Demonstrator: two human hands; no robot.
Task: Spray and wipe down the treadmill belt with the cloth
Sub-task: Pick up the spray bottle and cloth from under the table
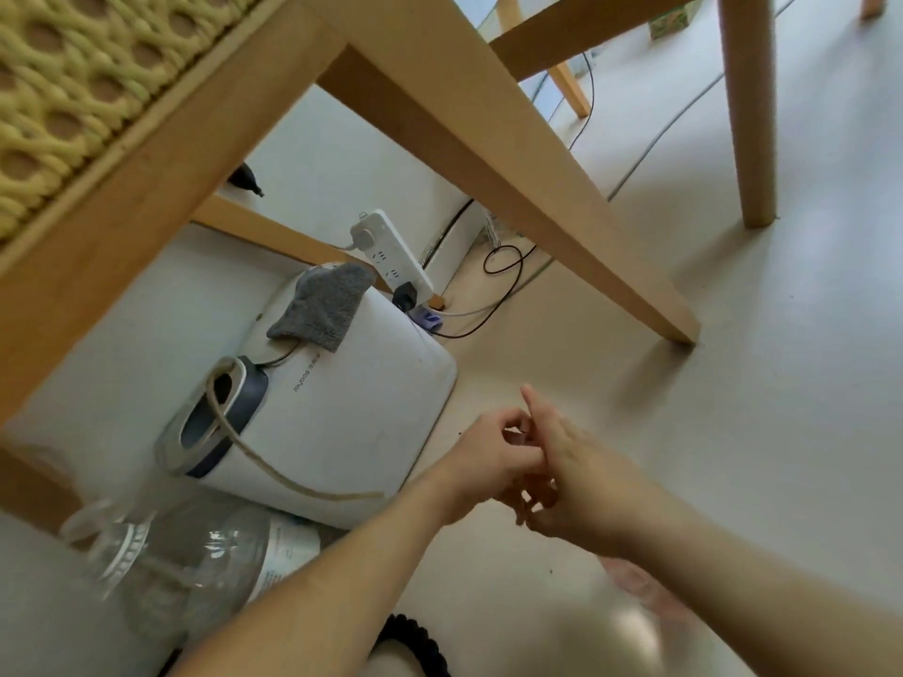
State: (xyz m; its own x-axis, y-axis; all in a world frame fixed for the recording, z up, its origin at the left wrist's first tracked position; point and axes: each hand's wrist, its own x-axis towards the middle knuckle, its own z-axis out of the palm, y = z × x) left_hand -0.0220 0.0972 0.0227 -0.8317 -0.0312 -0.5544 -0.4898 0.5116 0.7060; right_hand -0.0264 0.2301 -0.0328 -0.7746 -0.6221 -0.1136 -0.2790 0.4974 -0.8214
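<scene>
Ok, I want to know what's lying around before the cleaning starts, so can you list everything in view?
cloth: one, grey, draped on top of the appliance
appliance: one, white, on the floor under the wooden frame
cord: one, beige, looped at the appliance's handle
power strip: one, white, behind the appliance
cables: several, dark, on the floor
bottles: at least two, clear, lower left, blurred
wooden frame: light wood, legs on the floor
woven seat: yellow-green, top left
box: one, green, top edge
left hand, right hand: touching each other above the floor; anything held is hidden
</scene>
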